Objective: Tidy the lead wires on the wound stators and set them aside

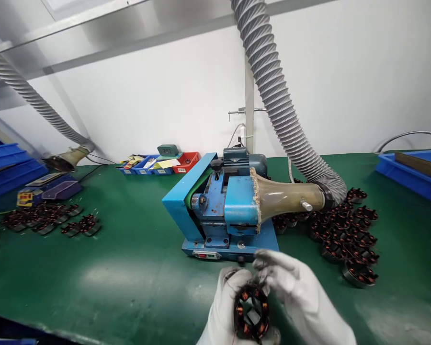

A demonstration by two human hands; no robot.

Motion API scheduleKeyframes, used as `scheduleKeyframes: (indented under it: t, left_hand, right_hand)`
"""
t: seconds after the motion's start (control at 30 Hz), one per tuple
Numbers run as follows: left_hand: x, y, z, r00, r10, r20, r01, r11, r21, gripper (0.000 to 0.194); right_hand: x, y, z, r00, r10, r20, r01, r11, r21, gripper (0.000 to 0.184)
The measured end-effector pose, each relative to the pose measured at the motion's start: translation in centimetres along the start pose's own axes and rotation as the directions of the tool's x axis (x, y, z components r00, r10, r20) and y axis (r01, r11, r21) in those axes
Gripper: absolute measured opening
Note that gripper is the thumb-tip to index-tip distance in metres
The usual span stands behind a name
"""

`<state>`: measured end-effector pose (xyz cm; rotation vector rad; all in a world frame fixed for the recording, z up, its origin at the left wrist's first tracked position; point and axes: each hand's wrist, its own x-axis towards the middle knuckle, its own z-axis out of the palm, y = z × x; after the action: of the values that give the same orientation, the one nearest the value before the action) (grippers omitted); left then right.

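My left hand [221, 309], in a white glove, is closed round a motor stator [240, 314], a dark ring with copper windings round an open centre. The ring's open face is turned toward me at the bottom of the view. My right hand [296, 287], also in a white glove, reaches in from the right at the stator's upper edge. Its thumb and fingertips are pinched together on a thin dark wire [261, 275] there. Just beyond both hands stands a blue belt grinding machine [215, 211], and its front base edge is close to my fingertips.
Several stators [348, 239] are heaped right of the machine, with more stators [45, 218] at the left. A grey suction hose [278, 96] joins a tan nozzle [287, 194] on the machine. Small bins [187, 163] stand behind; a blue crate [413, 177] is at far right.
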<state>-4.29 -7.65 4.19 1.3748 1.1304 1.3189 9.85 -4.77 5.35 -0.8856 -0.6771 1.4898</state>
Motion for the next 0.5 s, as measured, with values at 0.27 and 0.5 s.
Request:
scheduleKeyframes:
  t: [0.27, 0.5]
  left_hand:
    - [0.4, -0.8, 1.1, 0.999, -0.019, -0.044, 0.022, 0.998, 0.059, 0.059]
    - [2.5, -3.1, 2.0, 0.931, -0.325, -0.168, 0.292, 0.936, -0.197, 0.055]
  right_hand:
    - [1.2, 0.4, -0.4, 0.971, -0.083, -0.223, 0.122, 0.979, 0.166, 0.017]
    - [1.1, 3.8, 0.5, 0.974, -0.108, -0.201, 0.064, 0.975, -0.214, 0.05]
